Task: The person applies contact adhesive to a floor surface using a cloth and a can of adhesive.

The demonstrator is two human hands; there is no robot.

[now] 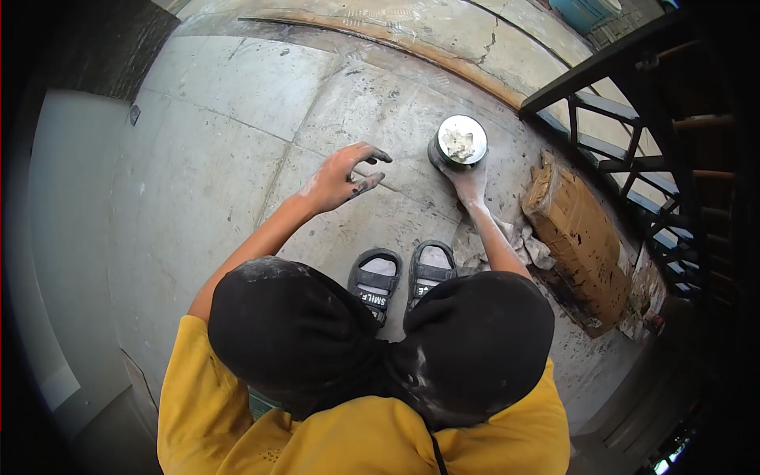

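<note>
My right hand point(469, 179) is wrapped round a tin point(475, 131) and holds it above the floor. The tin has a dark side and a bright round top, with a lump of whitish paste point(457, 144) on it. To its left, my left hand point(348, 176) hangs in the air, curved with thumb and fingers apart and nothing between them. Dark smears cover its fingertips. A gap separates it from the tin.
Below lies a dusty, stained tiled floor point(229, 150). At right are a brown cardboard box point(582, 229) with dark spots, a crumpled cloth point(518, 241) and a dark metal frame point(602, 107). My sandalled feet point(376, 277) are under my knees. A blue bucket point(582, 12) stands far off.
</note>
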